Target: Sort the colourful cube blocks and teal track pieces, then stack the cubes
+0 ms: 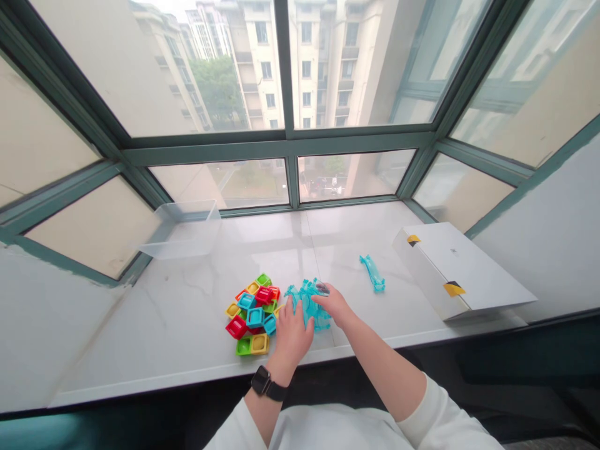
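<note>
Translucent blue plastic pieces [309, 301] lie bunched in a pile on the white marble-look ledge, between my two hands. My left hand [293, 330], wearing a black watch [268, 382], rests at the pile's left side with its fingers spread over it. On the other side, the fingers of my right hand [335, 305] curl in around a piece at the pile's right edge; a small dark patch shows by the fingertips. Left of my left hand is a heap of red, yellow, green and blue square plastic blocks [255, 317]. One separate translucent blue piece [373, 274] lies farther right.
A clear plastic bin [180, 250] stands at the back left of the ledge [187, 312]. At the right sits a white box [469, 269] with yellow-and-black tabs. Green-framed windows [262, 150] enclose the back and sides.
</note>
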A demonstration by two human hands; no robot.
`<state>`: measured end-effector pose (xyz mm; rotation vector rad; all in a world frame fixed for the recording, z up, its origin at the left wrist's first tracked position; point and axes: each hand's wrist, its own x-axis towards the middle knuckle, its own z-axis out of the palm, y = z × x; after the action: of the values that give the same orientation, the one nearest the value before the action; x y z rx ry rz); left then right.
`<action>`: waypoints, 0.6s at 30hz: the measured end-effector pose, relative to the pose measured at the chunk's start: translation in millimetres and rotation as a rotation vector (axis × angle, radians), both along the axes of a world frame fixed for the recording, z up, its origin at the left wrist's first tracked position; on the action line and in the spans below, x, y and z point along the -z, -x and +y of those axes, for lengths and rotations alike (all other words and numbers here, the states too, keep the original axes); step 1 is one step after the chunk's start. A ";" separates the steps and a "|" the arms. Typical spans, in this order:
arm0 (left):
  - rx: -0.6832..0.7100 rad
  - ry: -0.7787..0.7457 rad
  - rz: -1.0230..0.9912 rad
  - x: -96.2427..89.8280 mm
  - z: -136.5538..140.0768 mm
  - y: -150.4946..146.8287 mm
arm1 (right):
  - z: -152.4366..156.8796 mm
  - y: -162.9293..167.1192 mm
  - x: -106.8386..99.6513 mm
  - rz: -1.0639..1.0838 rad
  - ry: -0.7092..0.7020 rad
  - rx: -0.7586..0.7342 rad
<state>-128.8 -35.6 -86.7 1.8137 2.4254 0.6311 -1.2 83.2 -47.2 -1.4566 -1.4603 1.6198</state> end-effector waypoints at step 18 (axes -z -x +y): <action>0.050 0.228 0.218 -20.0 27.2 5.9 | 30.2 -61.6 41.6 -0.453 -0.218 0.057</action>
<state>-134.7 -8.4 -66.6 1.9285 2.4501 0.1505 60.5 113.4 -88.8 -1.7889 -1.7530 1.0953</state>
